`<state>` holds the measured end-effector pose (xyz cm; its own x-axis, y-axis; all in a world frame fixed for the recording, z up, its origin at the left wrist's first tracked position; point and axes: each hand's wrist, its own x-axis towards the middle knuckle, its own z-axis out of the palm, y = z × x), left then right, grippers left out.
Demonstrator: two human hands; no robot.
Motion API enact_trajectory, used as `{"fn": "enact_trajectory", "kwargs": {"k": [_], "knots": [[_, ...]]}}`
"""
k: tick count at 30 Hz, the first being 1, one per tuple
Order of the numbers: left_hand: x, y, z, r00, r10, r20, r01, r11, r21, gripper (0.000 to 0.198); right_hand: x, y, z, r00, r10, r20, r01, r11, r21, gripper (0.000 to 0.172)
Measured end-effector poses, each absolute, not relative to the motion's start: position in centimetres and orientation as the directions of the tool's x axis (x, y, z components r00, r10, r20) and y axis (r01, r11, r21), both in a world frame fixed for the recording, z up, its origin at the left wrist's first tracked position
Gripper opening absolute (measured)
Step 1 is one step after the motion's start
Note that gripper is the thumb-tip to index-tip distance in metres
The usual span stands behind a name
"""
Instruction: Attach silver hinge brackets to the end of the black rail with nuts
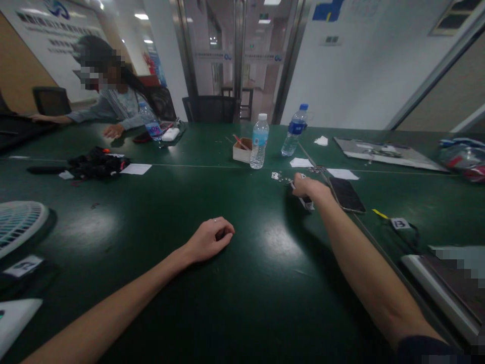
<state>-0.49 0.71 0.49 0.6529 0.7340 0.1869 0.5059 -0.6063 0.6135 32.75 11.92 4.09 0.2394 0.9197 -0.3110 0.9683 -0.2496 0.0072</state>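
Observation:
My left hand (212, 240) rests on the dark green table (242, 308), fingers loosely curled toward the thumb, with nothing visible in it. A ring is on one of its fingers. My right hand (303, 186) reaches further forward, its fingers closed and pointing down. Under it is a small dark-and-white object (307, 203), mostly hidden by the hand; I cannot make out its kind. Small metal pieces (279, 177) lie scattered just left of the right fingers. To the right of that hand is a black phone (346, 194).
Two water bottles (259, 141) (294, 130) stand beyond my hands, near a small open box (242, 150). A tangled black bundle (99, 163) lies at left, a white-rimmed fan (22, 225) nearer. A laptop-like device (443, 288) is at right. Another person (121, 103) sits far left.

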Motion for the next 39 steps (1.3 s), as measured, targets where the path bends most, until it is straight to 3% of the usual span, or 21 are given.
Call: {"fn": "enact_trajectory", "kwargs": {"k": [2,5,10,12,15,18,23,32,39], "knots": [[-0.4,0.7,0.5,0.648,0.737,0.193,0.506,-0.605,0.615,0.013,30.9,10.4,5.6,0.214,0.885,-0.413,0.974,-0.225,0.023,0.079],[-0.4,0.6,0.6,0.624,0.753,0.209,0.515,-0.597,0.615,0.013,27.4,7.6,7.5,0.073,0.831,-0.551,0.984,-0.149,-0.093,0.082],[-0.3,0.4,0.8,0.598,0.772,0.215,0.538,-0.585,0.606,0.016,25.7,6.5,9.7,-0.166,0.734,-0.658,0.944,-0.075,-0.322,0.063],[-0.2,0.3,1.1,0.612,0.763,0.208,0.548,-0.599,0.584,0.022,27.3,8.0,9.4,-0.123,0.817,-0.563,0.946,-0.076,-0.317,0.056],[0.0,-0.1,1.5,0.696,0.694,0.183,0.539,-0.674,0.505,0.041,31.2,11.1,6.6,0.075,0.978,-0.193,0.967,-0.118,-0.224,0.058],[0.2,-0.4,1.7,0.805,0.579,0.129,0.488,-0.77,0.411,0.056,34.7,13.1,2.1,0.314,0.939,0.138,0.936,-0.282,-0.209,0.073],[0.4,-0.7,1.6,0.881,0.459,0.115,0.394,-0.846,0.36,0.06,36.8,15.0,-2.6,0.261,0.95,0.172,0.941,-0.211,-0.264,0.075],[0.5,-0.7,1.6,0.927,0.354,0.125,0.288,-0.884,0.369,0.055,34.4,19.1,-2.4,-0.058,0.994,0.087,0.963,0.079,-0.258,0.065],[0.5,-0.6,1.8,0.928,0.343,0.144,0.267,-0.883,0.385,0.056,33.5,16.3,-2.8,-0.209,0.969,0.136,0.932,0.239,-0.272,0.052]]}}
